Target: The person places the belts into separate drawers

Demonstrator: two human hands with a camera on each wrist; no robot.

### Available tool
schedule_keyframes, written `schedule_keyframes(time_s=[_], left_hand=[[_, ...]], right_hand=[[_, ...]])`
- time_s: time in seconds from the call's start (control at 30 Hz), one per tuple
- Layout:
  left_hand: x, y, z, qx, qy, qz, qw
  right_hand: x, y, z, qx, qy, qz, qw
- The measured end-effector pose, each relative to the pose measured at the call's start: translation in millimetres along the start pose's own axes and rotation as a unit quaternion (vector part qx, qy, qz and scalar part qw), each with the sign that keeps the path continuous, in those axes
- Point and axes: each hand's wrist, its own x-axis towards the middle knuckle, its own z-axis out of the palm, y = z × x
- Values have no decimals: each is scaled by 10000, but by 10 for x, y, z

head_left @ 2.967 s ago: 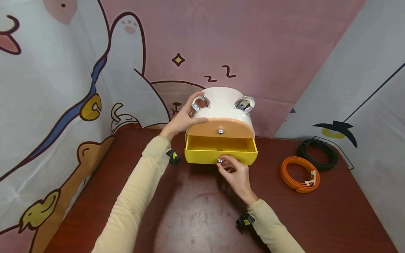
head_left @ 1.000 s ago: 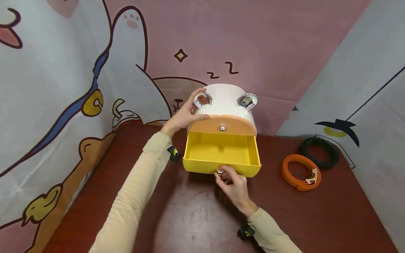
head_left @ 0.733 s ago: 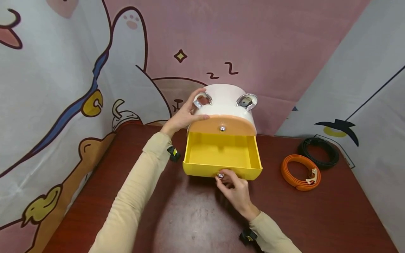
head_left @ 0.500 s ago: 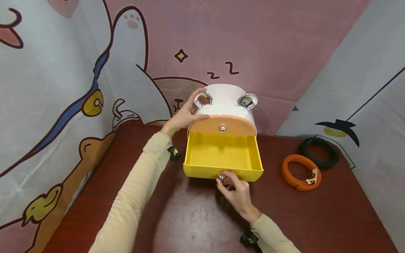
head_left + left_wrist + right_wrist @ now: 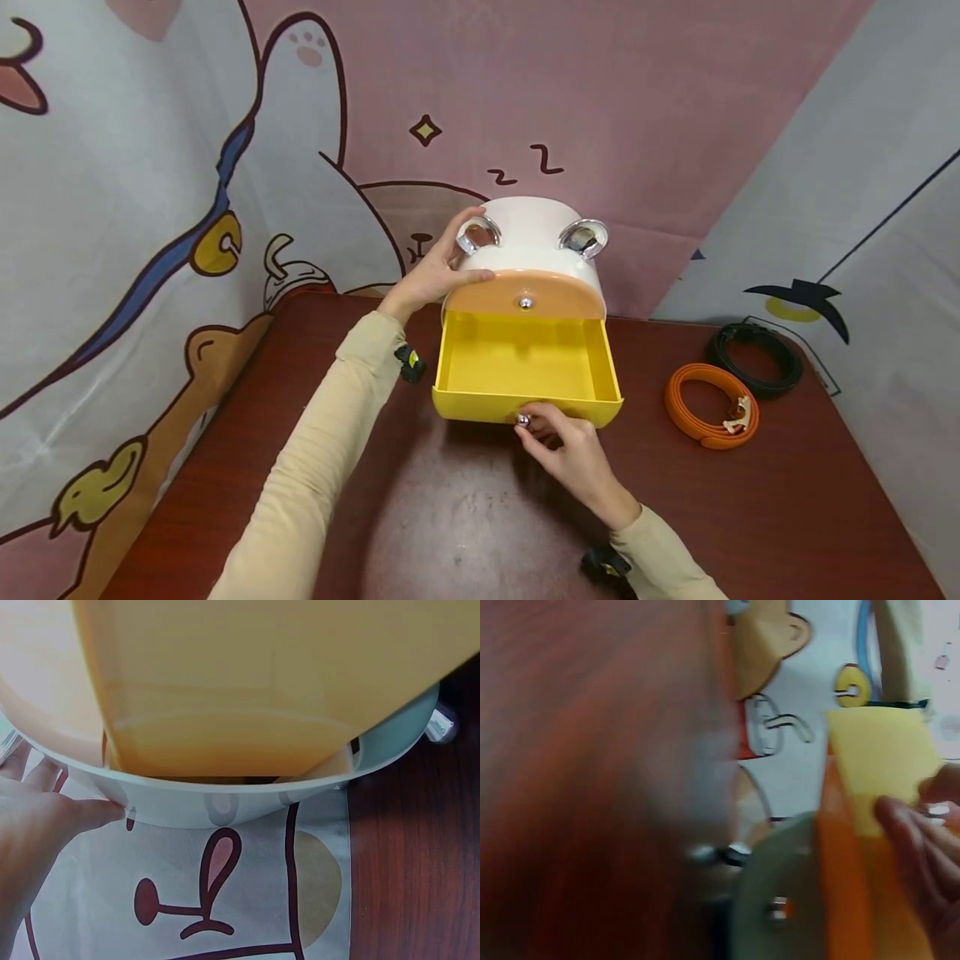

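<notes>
A white storage box (image 5: 528,225) with chrome ear-shaped handles stands at the back of the table. Its peach upper drawer front (image 5: 547,292) is closed. Below it the yellow drawer (image 5: 525,367) is pulled far out, its inside bare. My left hand (image 5: 431,275) holds the box's left side, thumb on the edge of the peach front, fingers up by the left ear. The left wrist view shows that thumb (image 5: 97,815) against the rim. My right hand (image 5: 573,450) has thumb and index finger around the small chrome drawer knob (image 5: 522,420); the right wrist view is blurred.
On the right of the brown table (image 5: 465,533) lie a coiled orange belt (image 5: 686,425) with a metal buckle and, behind it, a coiled black belt (image 5: 780,375). A cartoon-printed cloth (image 5: 637,125) hangs behind and at the sides.
The yellow drawer has come much further out toward me, my right hand moving back with its knob. In the last half second the right wrist has swung slightly right. The left hand stays on the box.
</notes>
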Motion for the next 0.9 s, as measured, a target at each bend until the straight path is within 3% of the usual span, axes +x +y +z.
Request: schedule_keyframes(time_s=[0.17,0.33,0.7,0.9], left_hand=[[1,-3,-10,-51,0,34,10000],[-11,-1,-1,4,29,-57,10000],[-37,31,1,48,108,-162,9998],[-23,24,10,-68,30,-73,9999]], right_hand=[[135,-130,-198,-407,-803,346,9953],[226,-207,-383,-484,-1252,227,9907],[383,-278,-772,-550,-1387,322,9883],[388,-267,-947,-653,-1215,309,9900]])
